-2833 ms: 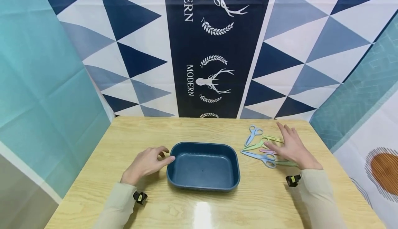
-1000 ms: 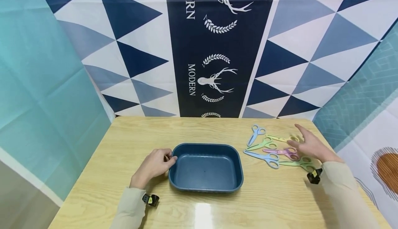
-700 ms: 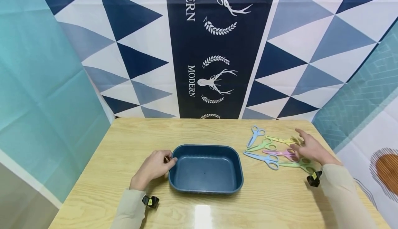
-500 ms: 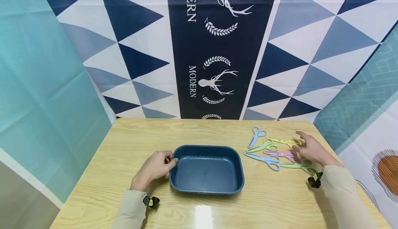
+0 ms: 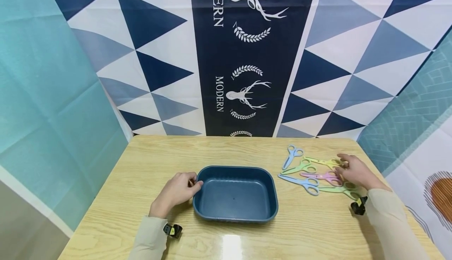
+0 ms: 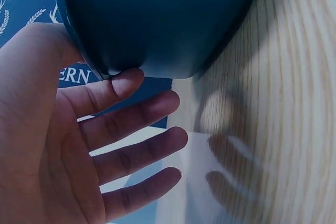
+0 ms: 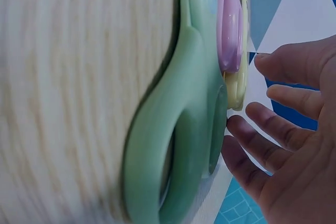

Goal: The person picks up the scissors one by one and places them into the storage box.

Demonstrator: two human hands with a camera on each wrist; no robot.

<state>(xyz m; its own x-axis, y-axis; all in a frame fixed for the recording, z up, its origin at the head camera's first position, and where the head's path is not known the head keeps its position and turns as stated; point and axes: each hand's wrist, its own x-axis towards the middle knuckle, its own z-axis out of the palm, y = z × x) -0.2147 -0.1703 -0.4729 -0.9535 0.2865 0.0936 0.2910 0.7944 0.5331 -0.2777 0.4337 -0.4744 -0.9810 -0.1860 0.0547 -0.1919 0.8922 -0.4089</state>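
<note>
"Where the left hand point(image 5: 176, 191) meets the dark-blue, rounded-rectangular plastic tray point(image 5: 233, 201), what have you listed?"

"From my remote desk, I log: thumb and forefinger pinching the tray's left rim; remaining three fingers fanned apart, as the left wrist view shows. Thumb tip: hidden behind the rim there, visible from the head. Tray: on the pale wood-grain tabletop point(image 5: 159, 154), its upper part cropped from the wrist view."

"And the right hand point(image 5: 354, 171)?"

"Fingers spread and slightly bent, nothing held, just beside the scissor handles. Contact at the fingertips: I cannot tell."

"Scissors?"

"Six pairs, plastic-handled, lying right of the tray. One small light-blue pair point(image 5: 288, 162), farthest back. One light-green pair point(image 5: 296, 169). One yellow pair point(image 5: 319, 161), handle partly behind the right fingers. One pink pair point(image 5: 318, 176), handle likewise partly covered. One larger light-blue pair point(image 5: 298, 180), nearest the tray. One pale-green pair point(image 5: 332, 190), handle partly under the hand; in the right wrist view it runs off top and bottom."

"Sleeves?"

"Two, beige cloth: left sleeve point(image 5: 150, 234) and right sleeve point(image 5: 392, 220), both cut off by the head view's lower edge."
</note>
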